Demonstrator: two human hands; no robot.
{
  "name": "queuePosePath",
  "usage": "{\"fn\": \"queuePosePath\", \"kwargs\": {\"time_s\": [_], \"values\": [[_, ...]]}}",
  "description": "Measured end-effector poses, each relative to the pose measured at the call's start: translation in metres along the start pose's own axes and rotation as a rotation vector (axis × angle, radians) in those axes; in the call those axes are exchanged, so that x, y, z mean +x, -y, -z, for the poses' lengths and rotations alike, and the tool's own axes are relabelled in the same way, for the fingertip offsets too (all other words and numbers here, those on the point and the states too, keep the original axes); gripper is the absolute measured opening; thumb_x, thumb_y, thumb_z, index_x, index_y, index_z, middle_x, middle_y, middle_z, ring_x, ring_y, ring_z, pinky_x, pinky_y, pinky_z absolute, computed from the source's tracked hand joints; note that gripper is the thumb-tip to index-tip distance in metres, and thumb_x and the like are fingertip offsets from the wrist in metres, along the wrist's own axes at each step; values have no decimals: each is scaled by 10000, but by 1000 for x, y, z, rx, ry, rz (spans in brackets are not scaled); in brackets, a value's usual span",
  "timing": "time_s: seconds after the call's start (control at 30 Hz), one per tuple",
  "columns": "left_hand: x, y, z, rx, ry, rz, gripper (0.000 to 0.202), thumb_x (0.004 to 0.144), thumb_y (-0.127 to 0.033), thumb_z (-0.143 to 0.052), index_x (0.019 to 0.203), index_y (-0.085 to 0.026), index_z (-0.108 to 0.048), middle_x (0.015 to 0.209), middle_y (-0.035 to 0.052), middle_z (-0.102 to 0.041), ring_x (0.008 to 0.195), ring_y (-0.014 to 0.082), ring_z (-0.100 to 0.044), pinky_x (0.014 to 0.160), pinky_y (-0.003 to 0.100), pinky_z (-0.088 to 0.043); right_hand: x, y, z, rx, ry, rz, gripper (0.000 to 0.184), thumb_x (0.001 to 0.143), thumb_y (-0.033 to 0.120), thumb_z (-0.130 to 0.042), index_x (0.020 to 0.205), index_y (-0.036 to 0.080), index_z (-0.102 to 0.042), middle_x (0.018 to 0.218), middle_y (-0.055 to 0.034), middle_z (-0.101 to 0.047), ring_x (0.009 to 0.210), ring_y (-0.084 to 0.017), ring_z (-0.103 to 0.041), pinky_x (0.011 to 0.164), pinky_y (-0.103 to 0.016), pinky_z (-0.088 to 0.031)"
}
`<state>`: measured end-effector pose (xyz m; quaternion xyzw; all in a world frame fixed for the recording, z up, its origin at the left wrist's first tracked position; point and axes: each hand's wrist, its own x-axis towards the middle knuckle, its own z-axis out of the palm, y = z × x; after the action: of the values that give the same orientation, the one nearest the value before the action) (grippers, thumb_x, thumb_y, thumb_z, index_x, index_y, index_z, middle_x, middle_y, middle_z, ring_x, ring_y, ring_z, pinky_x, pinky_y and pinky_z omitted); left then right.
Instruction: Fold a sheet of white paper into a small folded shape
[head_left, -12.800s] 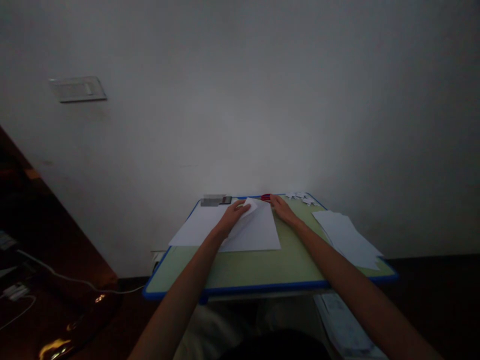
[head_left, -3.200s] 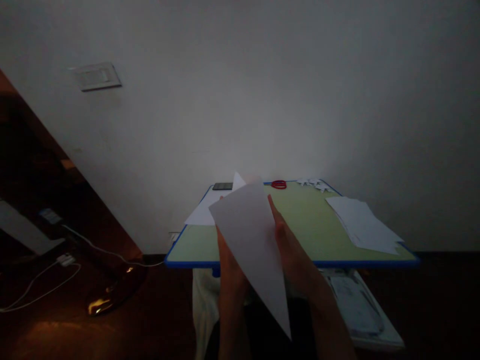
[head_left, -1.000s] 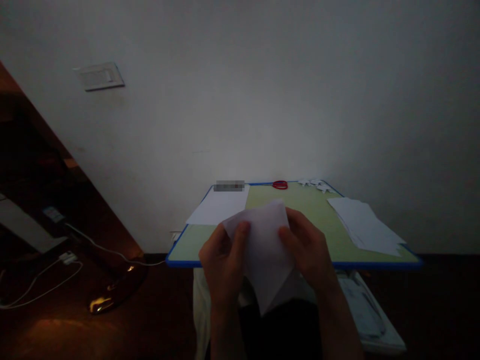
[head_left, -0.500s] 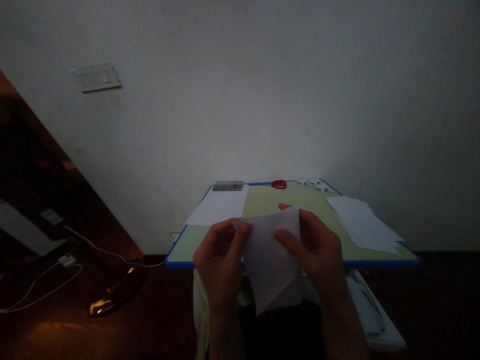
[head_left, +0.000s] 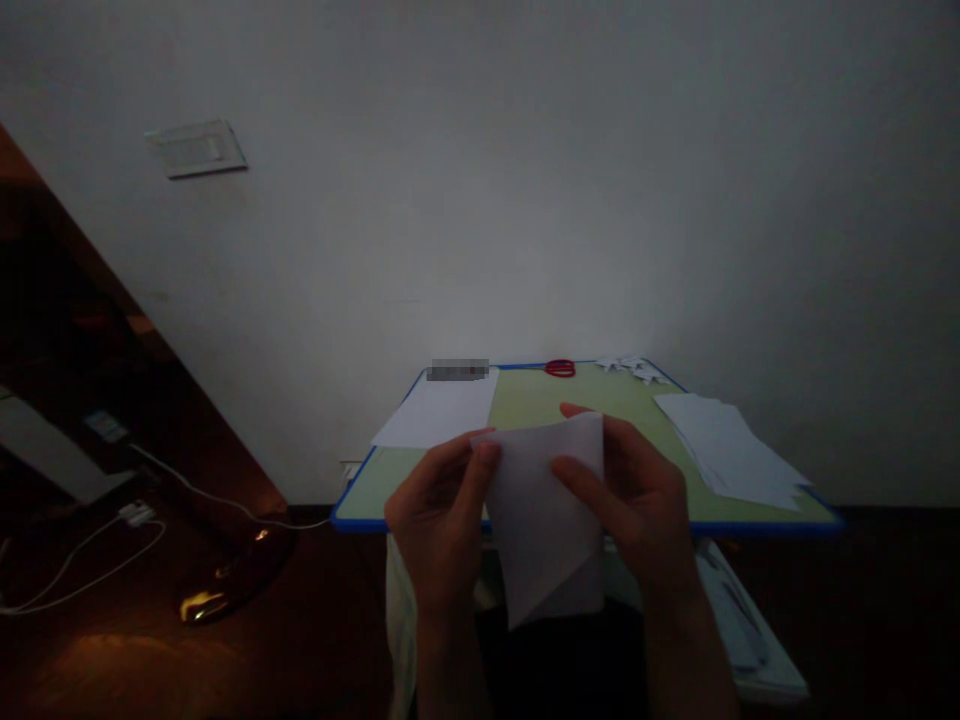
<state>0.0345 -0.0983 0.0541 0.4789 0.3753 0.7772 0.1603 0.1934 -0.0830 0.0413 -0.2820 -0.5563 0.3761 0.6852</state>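
Observation:
A folded sheet of white paper (head_left: 551, 520) is held up in front of me, over the near edge of the table. My left hand (head_left: 442, 520) pinches its upper left corner between thumb and fingers. On the other side, my right hand (head_left: 637, 495) grips the paper with the thumb on the front face and the fingers behind, mostly hidden. A slanting fold line runs across the lower part of the sheet, and its bottom left ends in a point.
The green table (head_left: 577, 400) has a blue rim. On it lie a white sheet (head_left: 442, 410), red-handled scissors (head_left: 559, 368), several cut paper shapes (head_left: 634, 368) and a paper stack (head_left: 727, 445). Below right is an open drawer (head_left: 750, 640). A white cable (head_left: 217, 508) runs at left.
Both hands keep the same hold on the paper. My left fingers have straightened slightly along its top edge, and the view has shifted a little.

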Motion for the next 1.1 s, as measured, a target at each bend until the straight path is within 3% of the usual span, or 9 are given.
{"fn": "queuePosePath", "kwargs": {"time_s": [0.2,0.4,0.8,1.1], "values": [[1,2,0,-24,23,2,43,840,-265,-905,870,-254,-875,807,-2,-858,686,137,-807,624,169,-640,0,2,-1,20,-15,-39,356,826,347,-925,1164,343,-816,1008,-7,-846,866,-185,-787,726,-263,-643],[2,1,6,-3,137,35,45,837,-235,-894,846,-274,-874,791,-19,-854,717,124,-811,680,155,-638,0,6,-2,40,-51,-101,195,809,378,-923,896,255,-800,762,14,-751,670,-139,-680,562,-199,-533],[2,2,6,8,141,72,37,829,-249,-895,846,-275,-874,794,-12,-856,706,134,-813,666,172,-645,0,4,-4,90,-38,-138,239,802,390,-929,831,237,-747,728,32,-682,641,-121,-608,550,-199,-467],[3,3,9,19,159,75,44,828,-250,-890,863,-274,-883,825,7,-866,744,160,-832,691,197,-662,2,8,3,-58,-54,-74,353,943,410,-776,677,209,-661,648,43,-513,597,-109,-455,500,-233,-328]]}}
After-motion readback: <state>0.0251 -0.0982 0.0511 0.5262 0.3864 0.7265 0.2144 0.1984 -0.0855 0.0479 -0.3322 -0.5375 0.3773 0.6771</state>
